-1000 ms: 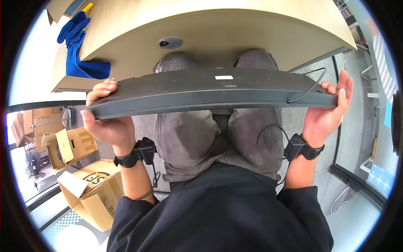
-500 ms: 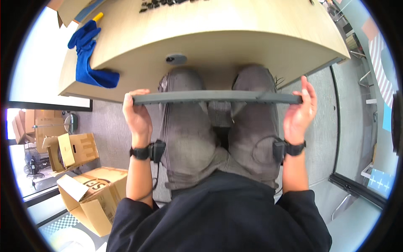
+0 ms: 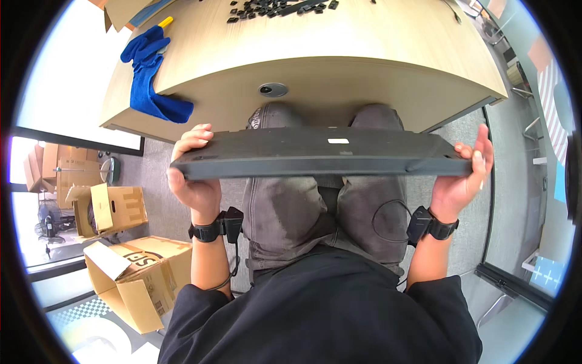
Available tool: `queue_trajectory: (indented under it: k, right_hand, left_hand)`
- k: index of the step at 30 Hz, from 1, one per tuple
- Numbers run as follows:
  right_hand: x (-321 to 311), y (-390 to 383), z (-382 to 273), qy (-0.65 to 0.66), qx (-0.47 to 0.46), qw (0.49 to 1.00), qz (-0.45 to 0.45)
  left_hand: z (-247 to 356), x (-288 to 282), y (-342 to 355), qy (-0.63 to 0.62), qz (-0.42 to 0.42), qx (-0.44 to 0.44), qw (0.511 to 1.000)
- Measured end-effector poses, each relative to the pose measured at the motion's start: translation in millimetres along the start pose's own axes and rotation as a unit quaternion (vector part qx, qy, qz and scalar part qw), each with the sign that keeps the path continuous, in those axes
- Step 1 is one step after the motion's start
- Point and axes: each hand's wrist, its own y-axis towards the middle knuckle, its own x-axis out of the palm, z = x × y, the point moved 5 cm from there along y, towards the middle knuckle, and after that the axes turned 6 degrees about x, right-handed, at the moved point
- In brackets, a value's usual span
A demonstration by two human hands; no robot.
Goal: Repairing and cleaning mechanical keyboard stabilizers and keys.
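A long black board point(image 3: 312, 148), probably a keyboard, is held level across my lap above my knees, showing a wide face with a small white label. My left hand point(image 3: 194, 173) is closed round its left end, fingertips over the far edge and thumb at the near edge. My right hand point(image 3: 461, 173) grips the right end, some fingers curled on it and others extended upward. Black straps with small units are on both wrists. A thin cable loops beside my right knee.
The curved wooden desk point(image 3: 315, 42) ahead holds several small black pieces point(image 3: 248, 12) like keycaps and a cable at the right. A blue cloth point(image 3: 151, 79) hangs at its left. Open cardboard boxes point(image 3: 136, 279) are on the left. A glass panel point(image 3: 515, 194) is at the right.
The board briefly turned edge-on with my hands drawn inward, then turned back to show its wide face. It now sits a little lower and further right than a second ago.
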Motion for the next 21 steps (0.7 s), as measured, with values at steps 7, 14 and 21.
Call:
queue_trajectory:
  k: [7, 14, 21]
  right_hand:
    - [-20, 3, 37, -0.052, 0.081, 0.995, 0.029]
    - [-31, -13, 60, -0.125, 0.077, 0.989, 0.036]
    - [0, 6, 17, -0.012, 0.102, 0.994, -0.036]
  left_hand:
    - [-35, -15, -19, 0.036, -0.022, -0.138, 0.990]
    - [-54, -34, -42, 0.067, 0.015, -0.096, 0.993]
    - [-19, -25, 2, 0.002, 0.163, -0.283, 0.945]
